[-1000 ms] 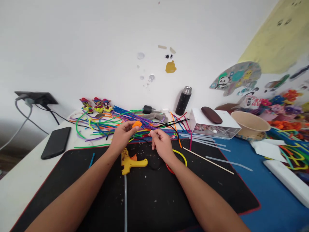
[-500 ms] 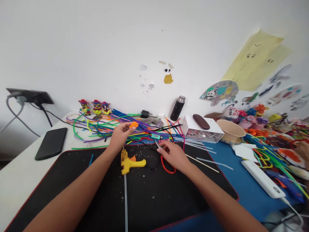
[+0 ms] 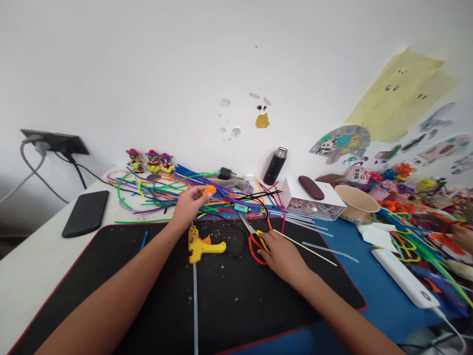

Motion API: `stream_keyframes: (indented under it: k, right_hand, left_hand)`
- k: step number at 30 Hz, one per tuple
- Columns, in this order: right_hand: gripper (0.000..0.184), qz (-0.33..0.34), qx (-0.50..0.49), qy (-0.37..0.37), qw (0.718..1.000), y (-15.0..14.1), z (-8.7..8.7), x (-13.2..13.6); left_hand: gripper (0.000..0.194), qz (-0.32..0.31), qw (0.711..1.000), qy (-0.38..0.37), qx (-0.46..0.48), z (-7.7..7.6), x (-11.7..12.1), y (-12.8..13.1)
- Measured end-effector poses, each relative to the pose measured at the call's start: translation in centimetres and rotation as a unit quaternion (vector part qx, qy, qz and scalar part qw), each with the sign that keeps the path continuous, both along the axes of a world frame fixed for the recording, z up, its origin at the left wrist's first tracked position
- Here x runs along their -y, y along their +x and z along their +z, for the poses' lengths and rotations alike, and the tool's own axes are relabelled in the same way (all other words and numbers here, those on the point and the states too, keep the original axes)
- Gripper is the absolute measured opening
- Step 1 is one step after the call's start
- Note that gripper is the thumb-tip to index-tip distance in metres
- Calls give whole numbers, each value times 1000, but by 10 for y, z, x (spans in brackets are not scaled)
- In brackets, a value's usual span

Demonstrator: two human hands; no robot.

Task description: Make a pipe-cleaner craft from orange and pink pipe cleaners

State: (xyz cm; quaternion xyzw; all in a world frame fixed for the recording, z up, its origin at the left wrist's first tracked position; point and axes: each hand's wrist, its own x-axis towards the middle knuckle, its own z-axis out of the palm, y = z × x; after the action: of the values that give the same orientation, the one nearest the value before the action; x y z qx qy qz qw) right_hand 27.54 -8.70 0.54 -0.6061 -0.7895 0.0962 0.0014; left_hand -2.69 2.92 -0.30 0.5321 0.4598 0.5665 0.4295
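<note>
Pinched in the fingers of my left hand (image 3: pixel 190 206) is a small fuzzy orange piece (image 3: pixel 210 190), held above a heap of coloured pipe cleaners (image 3: pixel 173 185). Its exact shape is too small to make out. My right hand (image 3: pixel 283 252) has its fingers on the red and yellow handles of a pair of scissors (image 3: pixel 255 242), whose blades point away to the upper left over the black mat. Between my forearms a yellow glue gun (image 3: pixel 195 245) lies on the mat, with a long pale glue stick (image 3: pixel 195 305) running from its rear toward me.
A black phone (image 3: pixel 85 213) lies on the left. Behind stand several small figures (image 3: pixel 152 161), a dark flask (image 3: pixel 275 167) and a white box (image 3: pixel 314 197). A wooden stick (image 3: pixel 306 249) lies right of my hand. Another person's hand (image 3: pixel 463 236) shows at the right edge.
My right hand has moved from near the scissors' blades back to their handles. My left hand stays nearly in place with the orange piece. The view has shifted slightly.
</note>
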Motion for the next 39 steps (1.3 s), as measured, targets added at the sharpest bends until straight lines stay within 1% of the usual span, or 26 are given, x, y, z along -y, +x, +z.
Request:
stream_keyframes:
  k: [4, 10, 14, 18, 20, 21, 23, 25, 28, 31, 32, 34, 37, 39]
  right_hand:
    - [38, -23, -26, -19, 999, 4, 1, -4]
    - [21, -10, -62, -11, 998, 10, -1, -5]
    - [13, -30, -135, -25, 990, 17, -3, 0]
    - [10, -59, -223, -54, 972, 24, -4, 7]
    - [13, -81, -286, -79, 952, 27, -5, 9]
    - [15, -95, -323, -95, 937, 29, -5, 10]
    - [21, -126, -397, -129, 900, 31, -7, 10]
    - [26, -157, -451, -157, 865, 33, -8, 10]
    - [28, -197, -491, -185, 828, 33, -9, 13]
    - [27, -225, -516, -205, 801, 29, -9, 18]
    - [27, -227, -524, -213, 793, 26, -8, 21]
    - [24, -219, -557, -227, 768, 20, -6, 25]
    - [30, -191, -599, -231, 742, 6, 1, 26]
    - [36, -169, -644, -220, 713, -7, 5, 21]
  left_hand:
    - [62, 0, 1000, 2, 10, 0, 0, 0]
    - [62, -3, 1000, -5, 16, 1, 1, 0]
    - [59, -6, 999, -13, 37, 4, 1, 1]
    - [54, -15, 997, -25, 67, 7, 2, 3]
    - [52, -27, 996, -32, 76, 8, 4, 4]
    - [50, -35, 996, -35, 77, 8, 5, 5]
    - [47, -47, 995, -41, 79, 9, 6, 7]
    - [46, -59, 993, -50, 86, 10, 8, 9]
    - [45, -78, 991, -59, 89, 12, 10, 12]
    - [45, -101, 990, -68, 77, 14, 12, 14]
    - [45, -109, 988, -74, 76, 15, 13, 15]
    - [44, -128, 984, -92, 84, 15, 15, 17]
    - [40, -176, 970, -133, 98, 13, 20, 22]
    - [39, -207, 959, -161, 105, 12, 24, 25]
